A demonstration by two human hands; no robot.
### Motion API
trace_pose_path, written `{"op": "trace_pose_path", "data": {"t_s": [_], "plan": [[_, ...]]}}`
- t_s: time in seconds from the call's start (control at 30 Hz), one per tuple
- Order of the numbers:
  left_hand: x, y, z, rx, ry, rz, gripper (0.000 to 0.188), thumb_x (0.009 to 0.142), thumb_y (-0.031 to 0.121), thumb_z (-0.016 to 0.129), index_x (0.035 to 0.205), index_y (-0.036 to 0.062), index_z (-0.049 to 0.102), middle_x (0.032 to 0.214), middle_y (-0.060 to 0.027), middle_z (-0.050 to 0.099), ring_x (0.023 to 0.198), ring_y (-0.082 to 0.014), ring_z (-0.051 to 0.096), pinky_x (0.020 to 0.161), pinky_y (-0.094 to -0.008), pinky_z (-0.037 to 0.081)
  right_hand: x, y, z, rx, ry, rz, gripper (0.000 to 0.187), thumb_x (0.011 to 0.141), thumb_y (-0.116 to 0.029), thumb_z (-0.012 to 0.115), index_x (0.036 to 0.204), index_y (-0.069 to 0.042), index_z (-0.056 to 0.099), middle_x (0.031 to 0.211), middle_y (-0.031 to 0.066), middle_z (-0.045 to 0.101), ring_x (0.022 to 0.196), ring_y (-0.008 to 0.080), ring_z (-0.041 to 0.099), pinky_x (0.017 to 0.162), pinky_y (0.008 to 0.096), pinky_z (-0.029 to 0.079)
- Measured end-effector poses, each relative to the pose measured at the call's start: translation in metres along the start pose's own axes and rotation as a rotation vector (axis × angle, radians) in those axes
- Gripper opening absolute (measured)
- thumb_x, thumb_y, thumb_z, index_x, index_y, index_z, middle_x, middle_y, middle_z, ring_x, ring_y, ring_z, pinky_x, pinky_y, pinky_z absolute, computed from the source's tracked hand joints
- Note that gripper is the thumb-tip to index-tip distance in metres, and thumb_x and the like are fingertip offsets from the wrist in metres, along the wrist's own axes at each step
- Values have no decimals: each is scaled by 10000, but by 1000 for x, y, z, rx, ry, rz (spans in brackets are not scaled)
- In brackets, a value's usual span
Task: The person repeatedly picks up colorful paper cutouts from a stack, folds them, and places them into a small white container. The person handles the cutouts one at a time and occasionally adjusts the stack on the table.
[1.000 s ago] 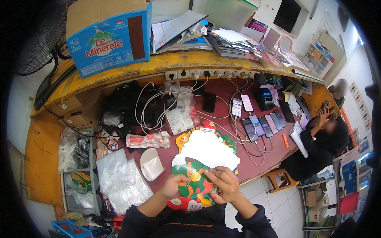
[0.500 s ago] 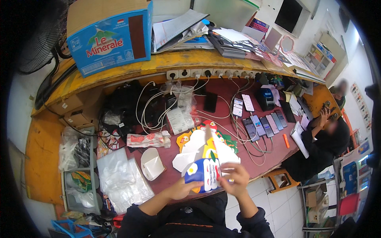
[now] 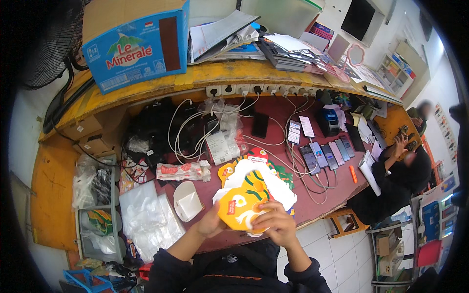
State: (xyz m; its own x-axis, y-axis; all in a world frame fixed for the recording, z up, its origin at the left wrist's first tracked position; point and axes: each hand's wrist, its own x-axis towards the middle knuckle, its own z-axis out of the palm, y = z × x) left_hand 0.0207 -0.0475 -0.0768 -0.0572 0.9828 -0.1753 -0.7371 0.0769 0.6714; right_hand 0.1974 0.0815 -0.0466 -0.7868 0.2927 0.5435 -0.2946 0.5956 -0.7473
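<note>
A yellow printed cardboard piece (image 3: pixel 234 210) with egg and green stripe pictures is held low over the table's front edge. My left hand (image 3: pixel 211 223) grips its left side, fingers partly behind it. My right hand (image 3: pixel 276 222) is closed on its right side, fingers lying over the front. Just beyond lie several die-cut cardboard blanks (image 3: pixel 281 188), white side up, with red, green and yellow printed edges showing around them. A folded white paper food box (image 3: pixel 188 205) stands to the left of my left hand.
Clear plastic bags (image 3: pixel 146 215) lie at the left, beside a grey drawer bin (image 3: pixel 100 219). Tangled white cables (image 3: pixel 195 141) run across the table to several phones (image 3: pixel 325 156). An orange marker (image 3: pixel 352 174) lies right. Another person (image 3: pixel 405 171) sits at the right end.
The cardboard between my hands showed a blue and white printed side; now a flatter yellow side faces me. My left hand has shifted left and my right hand has moved slightly left.
</note>
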Motion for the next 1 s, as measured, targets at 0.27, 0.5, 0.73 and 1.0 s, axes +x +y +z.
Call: {"op": "trace_pose_path", "data": {"t_s": [0.27,0.5,0.73,1.0], "plan": [[14,-20,42,-81,346,127,303,963,190,473,1210,16,489,1145,-76,585,1024,-160,589,889,-308,466,4,3,29,74,727,319,174,657,-28,699,617,-11,530,978,119,515,1002,261,485,924,367,352],[6,-28,15,90,161,156,354,941,137,465,1276,31,429,1246,-107,526,1176,-203,502,991,-356,400,4,1,37,-43,588,247,138,754,-40,589,685,-29,470,1170,168,472,1102,261,438,970,396,318],[-2,-25,0,-507,-271,153,560,851,48,481,1380,19,298,1363,-159,429,1252,-304,435,1070,-438,318,8,-8,29,443,365,360,669,758,-33,687,1307,-68,306,1415,146,243,1190,222,379,1037,356,318],[-23,-20,-25,-59,-8,-325,550,825,-19,518,1347,9,348,1320,-142,470,1228,-253,462,1064,-399,331,18,2,3,138,-10,421,442,838,-169,652,1231,-3,534,1238,146,510,1154,208,461,961,335,398]]}}
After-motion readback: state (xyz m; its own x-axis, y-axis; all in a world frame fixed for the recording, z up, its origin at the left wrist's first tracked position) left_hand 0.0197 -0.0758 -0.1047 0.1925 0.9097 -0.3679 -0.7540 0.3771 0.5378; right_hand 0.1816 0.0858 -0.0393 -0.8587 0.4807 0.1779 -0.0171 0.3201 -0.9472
